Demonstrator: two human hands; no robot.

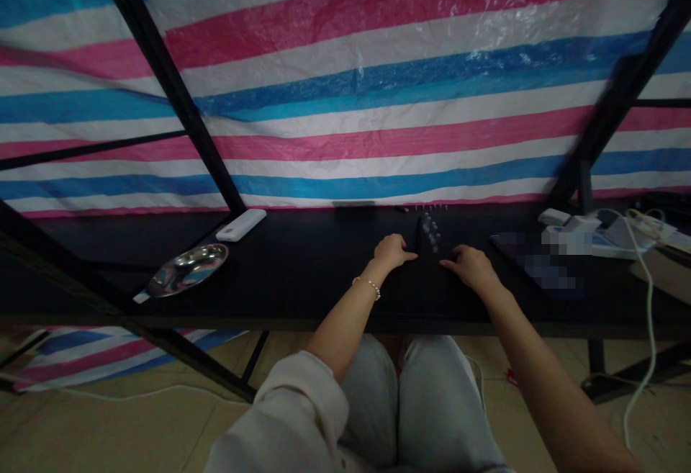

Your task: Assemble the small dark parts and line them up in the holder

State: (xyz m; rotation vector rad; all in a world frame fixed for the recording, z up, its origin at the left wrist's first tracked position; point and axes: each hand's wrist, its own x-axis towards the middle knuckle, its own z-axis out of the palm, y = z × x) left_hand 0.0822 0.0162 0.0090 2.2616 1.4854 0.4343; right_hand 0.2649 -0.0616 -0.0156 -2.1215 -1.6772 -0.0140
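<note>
Empty left hand [391,251] and right hand [471,267], fingers [407,257] spread, flank small clear vials [431,232]

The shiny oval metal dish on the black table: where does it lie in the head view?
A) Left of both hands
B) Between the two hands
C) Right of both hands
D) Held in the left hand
A. The shiny oval metal dish lies far to the image left, apart from the left hand and the right hand.

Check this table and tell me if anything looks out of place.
A white cable hangs loose over the front edge of the black table at the right and trails down toward the floor, which looks stray and untidy.
</note>
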